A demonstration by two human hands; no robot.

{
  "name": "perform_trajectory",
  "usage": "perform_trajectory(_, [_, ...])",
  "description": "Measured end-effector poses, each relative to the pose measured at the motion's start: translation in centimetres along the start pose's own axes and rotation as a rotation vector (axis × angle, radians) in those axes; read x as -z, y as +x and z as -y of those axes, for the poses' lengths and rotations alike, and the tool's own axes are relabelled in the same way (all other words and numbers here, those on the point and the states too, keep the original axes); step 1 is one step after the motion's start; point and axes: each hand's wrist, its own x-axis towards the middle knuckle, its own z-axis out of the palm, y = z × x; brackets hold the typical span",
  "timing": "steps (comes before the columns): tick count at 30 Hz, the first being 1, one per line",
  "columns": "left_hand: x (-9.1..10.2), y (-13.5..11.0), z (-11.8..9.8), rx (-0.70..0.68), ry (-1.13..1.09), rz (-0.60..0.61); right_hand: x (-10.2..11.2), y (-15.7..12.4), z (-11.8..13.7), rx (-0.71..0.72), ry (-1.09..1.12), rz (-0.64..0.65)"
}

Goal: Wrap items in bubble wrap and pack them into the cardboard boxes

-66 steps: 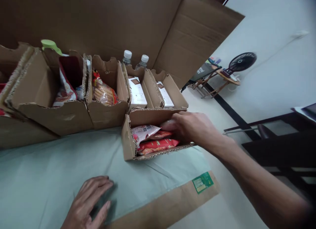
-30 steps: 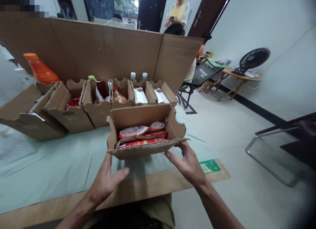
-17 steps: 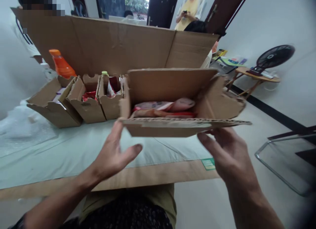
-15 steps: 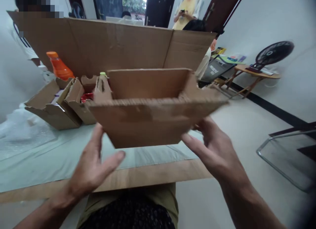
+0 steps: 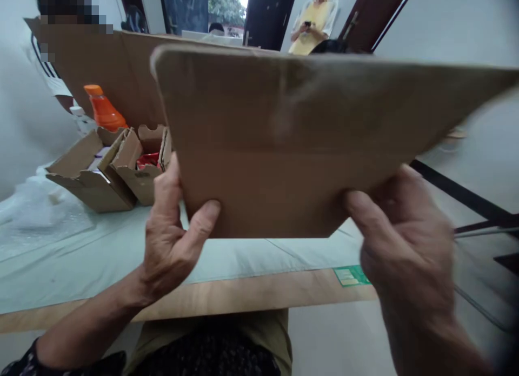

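Observation:
A brown cardboard box (image 5: 275,149) fills the middle of the head view, tilted so that its front wall faces me and its inside is hidden. My left hand (image 5: 174,230) grips its lower left side, thumb pressed on the front wall and fingers round the side. At the lower right, my right hand (image 5: 405,235) holds the same box, its thumb on the front corner and its fingers partly hidden behind the edge. The box is over the table near its front edge; whether its bottom touches the cloth I cannot tell.
Two smaller cardboard boxes (image 5: 93,192) stand at the left, one with a red packet (image 5: 148,160) inside. Behind them are an orange bottle (image 5: 107,111) and a tall cardboard panel (image 5: 141,73). Bubble wrap (image 5: 44,208) lies far left on the pale cloth (image 5: 109,251). A person (image 5: 314,27) stands beyond.
The box has come closer and tipped, so its opening no longer shows. My left hand has closed on its side, and my right hand has moved right with it. A green label now shows on the table edge.

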Motion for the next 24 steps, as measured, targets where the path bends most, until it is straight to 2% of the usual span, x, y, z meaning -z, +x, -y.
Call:
perform_trajectory(2, [0.4, -0.1, 0.7, -0.079, -0.131, -0.087, -1.5, 0.6, -0.5, 0.058, 0.136, -0.044])
perform_trajectory(4, [0.1, 0.6, 1.2, -0.148, -0.27, -0.112, -2.8, 1.6, -1.2, 0.109, 0.268, -0.102])
perform_trajectory(7, [-0.7, 1.5, 1.8, -0.14, -0.368, -0.136, -4.1, 2.0, -1.8, 0.116, 0.4, -0.147])
perform_trajectory(10, [-0.7, 2.3, 2.9, -0.117, -0.374, -0.174, -5.1, 2.1, -1.4, 0.109, 0.44, -0.134])
perform_trajectory(13, [-1.0, 4.6, 3.7, -0.162, -0.353, -0.233, -5.6, 3.7, -0.9, 0.149, 0.398, -0.076])
perform_trajectory(16, [-2.8, 6.7, 3.1, -0.237, -0.334, -0.257, -5.0, 5.3, -1.4, 0.244, 0.402, -0.166])
perform_trajectory(18, [-4.0, 6.4, 2.3, -0.244, -0.319, -0.187, -4.4, 5.0, -2.3, 0.256, 0.416, -0.296])
perform_trajectory(20, [-4.2, 4.6, 1.9, -0.179, -0.303, -0.092, -4.3, 3.7, -3.2, 0.192, 0.385, -0.359])
perform_trajectory(22, [-3.3, 2.7, 2.1, -0.08, -0.28, -0.104, -5.1, 2.6, -3.7, 0.107, 0.357, -0.296])
perform_trajectory(24, [-1.9, 2.6, 2.8, -0.064, -0.248, -0.246, -6.6, 3.1, -3.5, 0.085, 0.363, -0.176])
